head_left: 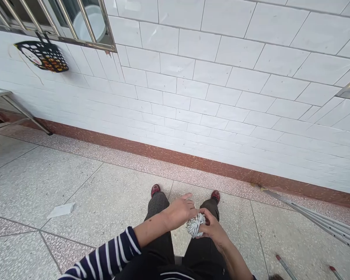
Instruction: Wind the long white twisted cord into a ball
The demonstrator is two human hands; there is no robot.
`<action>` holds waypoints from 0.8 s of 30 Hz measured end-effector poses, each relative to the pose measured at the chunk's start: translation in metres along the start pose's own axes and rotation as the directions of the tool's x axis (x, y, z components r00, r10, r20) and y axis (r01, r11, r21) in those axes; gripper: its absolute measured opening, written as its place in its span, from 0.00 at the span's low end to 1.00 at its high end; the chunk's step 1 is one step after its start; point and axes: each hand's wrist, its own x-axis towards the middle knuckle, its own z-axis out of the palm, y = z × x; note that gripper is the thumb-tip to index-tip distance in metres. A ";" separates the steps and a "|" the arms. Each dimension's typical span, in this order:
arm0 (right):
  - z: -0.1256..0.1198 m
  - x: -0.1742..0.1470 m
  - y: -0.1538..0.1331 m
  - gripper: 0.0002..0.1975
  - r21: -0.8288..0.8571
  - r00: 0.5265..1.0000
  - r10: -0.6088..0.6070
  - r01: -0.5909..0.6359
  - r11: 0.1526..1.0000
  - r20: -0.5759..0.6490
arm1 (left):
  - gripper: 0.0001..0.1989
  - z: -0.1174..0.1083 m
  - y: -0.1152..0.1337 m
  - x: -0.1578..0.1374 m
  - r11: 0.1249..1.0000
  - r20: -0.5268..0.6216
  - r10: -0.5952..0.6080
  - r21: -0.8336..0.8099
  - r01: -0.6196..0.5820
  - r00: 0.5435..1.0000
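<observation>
A ball of wound white cord with dark flecks [196, 225] is held between my knees' height and the floor, in front of my lap. My right hand [212, 229] curls round its right side, thumb below and fingers above. Close against the ball's upper left is my left hand [181, 212], back upward, its visible fingers stretched and apart. The left fingertips nearest the ball partly overlap it, and whether they pinch a strand cannot be made out.
White wall tiles [212, 74] rise ahead above a reddish skirting. Folded metal poles [315, 214] lean at the right. A flat white piece [61, 210] lies on the speckled floor. A patterned bag [43, 56] hangs below the barred window; a metal-framed table [20, 107] stands left.
</observation>
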 end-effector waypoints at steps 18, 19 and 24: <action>0.001 -0.024 -0.037 0.28 0.269 0.972 -0.178 0.133 0.954 0.150 | 0.14 0.021 -0.035 0.014 0.724 0.073 -0.523 -0.488 0.488 0.849; 0.000 -0.026 -0.037 0.29 0.276 0.972 -0.189 0.145 0.950 0.140 | 0.14 0.024 -0.036 0.013 0.690 0.082 -0.550 -0.515 0.508 0.831; -0.013 -0.036 -0.052 0.39 0.316 0.972 -0.229 0.202 0.927 0.048 | 0.14 0.035 -0.043 0.007 0.551 0.138 -0.605 -0.638 0.538 0.784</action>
